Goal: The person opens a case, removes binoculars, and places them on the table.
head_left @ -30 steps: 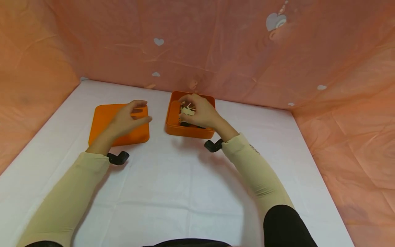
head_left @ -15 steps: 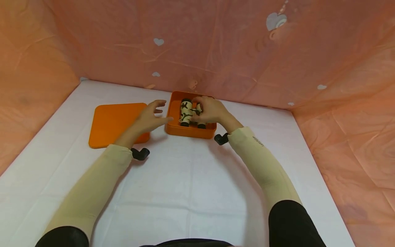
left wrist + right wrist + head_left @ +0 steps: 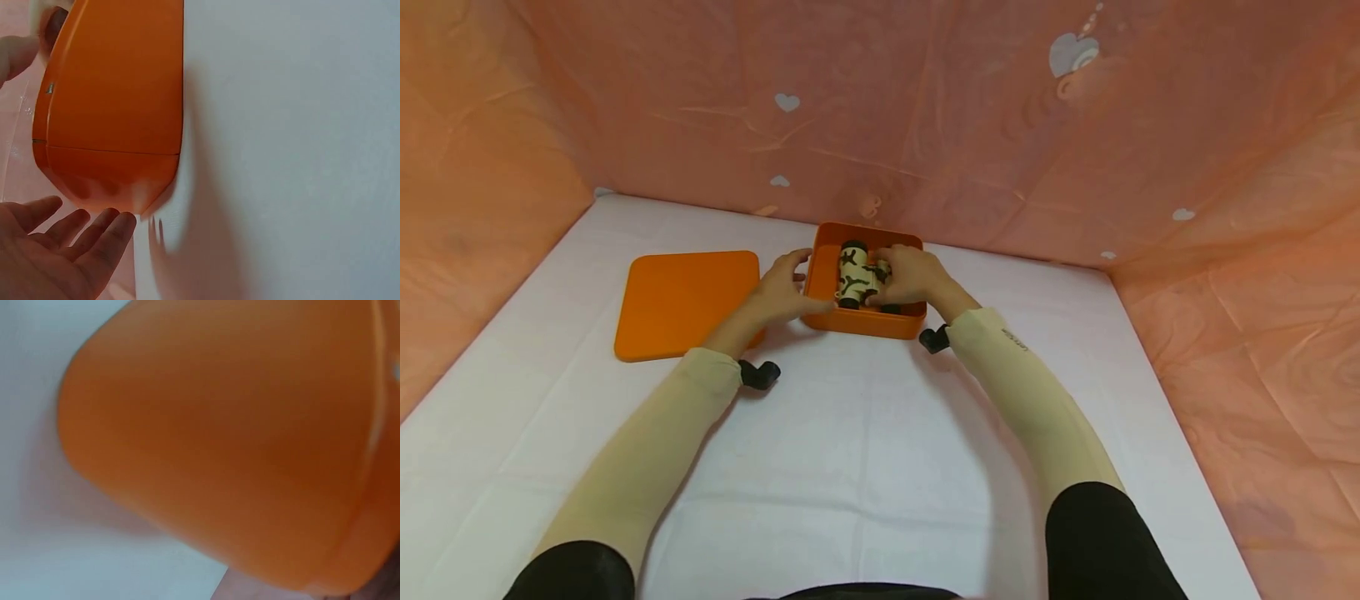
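Camouflage-patterned binoculars (image 3: 852, 273) with black ends lie inside an open orange box (image 3: 859, 322) at the far side of the table. My right hand (image 3: 913, 273) reaches into the box from the right and grips the right barrel, covering most of it. At the box's left side is my left hand (image 3: 779, 293), thumb near the front corner and fingers toward the back. The left wrist view shows the left hand's fingers (image 3: 106, 240) extended just by the box's end wall (image 3: 112, 175). In the right wrist view the blurred box (image 3: 219, 425) hides the right hand's fingers.
A flat orange lid (image 3: 681, 304) lies left of the box, partly behind the left forearm. White cloth (image 3: 850, 467) covers the table. Orange-pink sheeting (image 3: 925, 125) with pale hearts rises close behind the box and along both sides.
My left hand has moved right, from over the lid to the box's left side. My right hand has shifted slightly right, onto the right barrel, uncovering the left barrel of the binoculars.
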Action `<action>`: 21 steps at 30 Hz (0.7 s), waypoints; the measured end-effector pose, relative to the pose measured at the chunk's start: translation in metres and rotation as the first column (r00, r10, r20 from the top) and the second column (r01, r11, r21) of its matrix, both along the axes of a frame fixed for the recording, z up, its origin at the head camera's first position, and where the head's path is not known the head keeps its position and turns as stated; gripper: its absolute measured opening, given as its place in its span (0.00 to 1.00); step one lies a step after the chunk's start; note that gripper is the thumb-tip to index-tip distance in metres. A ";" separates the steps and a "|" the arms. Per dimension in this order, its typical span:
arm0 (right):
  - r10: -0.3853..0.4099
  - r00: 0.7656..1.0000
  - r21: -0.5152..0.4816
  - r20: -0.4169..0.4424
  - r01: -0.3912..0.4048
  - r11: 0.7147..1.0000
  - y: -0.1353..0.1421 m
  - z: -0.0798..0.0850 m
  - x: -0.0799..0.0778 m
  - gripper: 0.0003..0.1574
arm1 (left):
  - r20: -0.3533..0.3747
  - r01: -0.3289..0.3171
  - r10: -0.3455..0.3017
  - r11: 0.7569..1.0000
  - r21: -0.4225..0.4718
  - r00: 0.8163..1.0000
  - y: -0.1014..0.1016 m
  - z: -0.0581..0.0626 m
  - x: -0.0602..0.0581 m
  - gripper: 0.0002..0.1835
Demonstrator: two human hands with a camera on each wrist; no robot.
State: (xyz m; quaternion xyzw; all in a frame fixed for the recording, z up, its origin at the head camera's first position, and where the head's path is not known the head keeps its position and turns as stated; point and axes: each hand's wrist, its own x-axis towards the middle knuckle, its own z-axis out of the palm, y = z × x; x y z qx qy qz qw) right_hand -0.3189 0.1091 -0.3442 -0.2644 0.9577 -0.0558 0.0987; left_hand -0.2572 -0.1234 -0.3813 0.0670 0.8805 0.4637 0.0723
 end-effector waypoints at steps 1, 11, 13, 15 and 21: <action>-0.002 1.000 0.005 0.001 0.002 1.000 0.000 -0.001 0.000 0.54 | -0.002 0.005 -0.005 1.000 0.007 1.000 0.000 -0.001 0.000 0.59; -0.001 1.000 0.032 -0.012 0.002 0.999 -0.003 -0.008 -0.004 0.53 | 0.012 0.022 -0.023 0.996 0.089 1.000 0.001 -0.006 0.000 0.57; 0.000 1.000 0.028 -0.011 0.000 1.000 -0.003 -0.009 -0.004 0.52 | 0.015 0.018 -0.019 0.996 0.089 1.000 0.001 -0.006 -0.001 0.57; 0.001 1.000 0.025 -0.011 -0.001 1.000 -0.003 -0.010 -0.006 0.51 | 0.020 0.018 -0.020 0.995 0.095 1.000 0.001 -0.006 -0.001 0.58; 0.007 1.000 0.021 -0.012 -0.007 1.000 -0.002 -0.013 -0.011 0.49 | 0.030 0.017 -0.020 0.995 0.103 0.999 0.002 -0.006 -0.002 0.58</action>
